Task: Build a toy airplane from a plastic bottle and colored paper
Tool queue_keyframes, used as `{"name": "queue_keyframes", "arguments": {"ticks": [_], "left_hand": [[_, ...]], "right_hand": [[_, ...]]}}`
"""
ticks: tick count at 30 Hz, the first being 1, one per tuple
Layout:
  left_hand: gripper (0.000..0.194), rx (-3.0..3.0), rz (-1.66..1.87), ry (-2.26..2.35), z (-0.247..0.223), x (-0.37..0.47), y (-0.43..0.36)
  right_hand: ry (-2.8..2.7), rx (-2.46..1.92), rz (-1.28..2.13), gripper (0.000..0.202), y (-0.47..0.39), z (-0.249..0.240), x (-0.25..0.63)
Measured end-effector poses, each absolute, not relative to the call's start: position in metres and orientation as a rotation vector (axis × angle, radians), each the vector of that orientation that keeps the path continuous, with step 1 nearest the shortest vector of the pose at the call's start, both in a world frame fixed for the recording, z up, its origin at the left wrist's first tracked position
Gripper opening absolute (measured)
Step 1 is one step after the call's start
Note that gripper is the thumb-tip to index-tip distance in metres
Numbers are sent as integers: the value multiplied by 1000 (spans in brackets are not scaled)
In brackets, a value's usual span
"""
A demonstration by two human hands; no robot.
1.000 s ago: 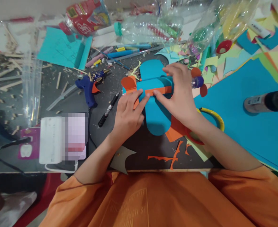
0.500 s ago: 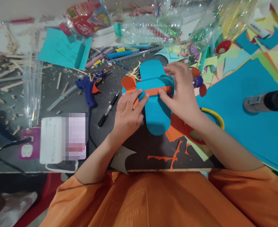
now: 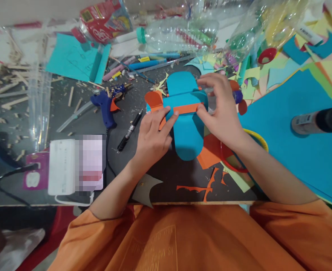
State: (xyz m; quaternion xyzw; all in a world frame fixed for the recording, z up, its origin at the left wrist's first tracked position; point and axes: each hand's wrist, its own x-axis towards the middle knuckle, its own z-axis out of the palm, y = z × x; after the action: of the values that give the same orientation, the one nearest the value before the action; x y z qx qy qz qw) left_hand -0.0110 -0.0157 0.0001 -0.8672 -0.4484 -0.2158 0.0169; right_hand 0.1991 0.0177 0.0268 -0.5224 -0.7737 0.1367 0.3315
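Observation:
A blue paper model plane (image 3: 188, 137) lies on the dark table, its two rounded wings pointing away from and toward me. An orange strip (image 3: 186, 108) runs along its body. My left hand (image 3: 156, 130) rests on the tail side, fingertips on the body and on the strip's left end, with its fingers apart. My right hand (image 3: 219, 109) curves around the other end, thumb on the strip's right end and fingers at the far side of the body. Orange tail pieces (image 3: 153, 99) stand at the left. Part of the front is hidden behind my right hand.
Left lie a blue glue gun (image 3: 105, 107), a black pen (image 3: 129, 131) and a white box-like device (image 3: 61, 167). Right are yellow-red scissors (image 3: 258, 139), a dark-capped bottle (image 3: 318, 120) and blue sheets (image 3: 284, 158). Plastic bottles (image 3: 177, 34) line the back; orange scraps (image 3: 194, 188) lie near the front edge.
My right thumb has slid right along the orange strip to its right end, and my right hand has shifted slightly right. My left hand has stayed in place.

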Motion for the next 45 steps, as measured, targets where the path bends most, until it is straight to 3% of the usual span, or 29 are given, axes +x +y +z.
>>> {"name": "queue_keyframes", "arguments": {"ticks": [15, 25, 45], "left_hand": [[48, -2649, -669, -1426, -1, -6, -19], [49, -2711, -700, -1498, 0, -6, -18], [49, -2650, -693, -1478, 0, -2, -18]], "right_hand": [[-2054, -1357, 290, 44, 16, 19, 195], [-2049, -1358, 269, 15, 16, 24, 192], [-2050, -1406, 328, 12, 16, 21, 194]]}}
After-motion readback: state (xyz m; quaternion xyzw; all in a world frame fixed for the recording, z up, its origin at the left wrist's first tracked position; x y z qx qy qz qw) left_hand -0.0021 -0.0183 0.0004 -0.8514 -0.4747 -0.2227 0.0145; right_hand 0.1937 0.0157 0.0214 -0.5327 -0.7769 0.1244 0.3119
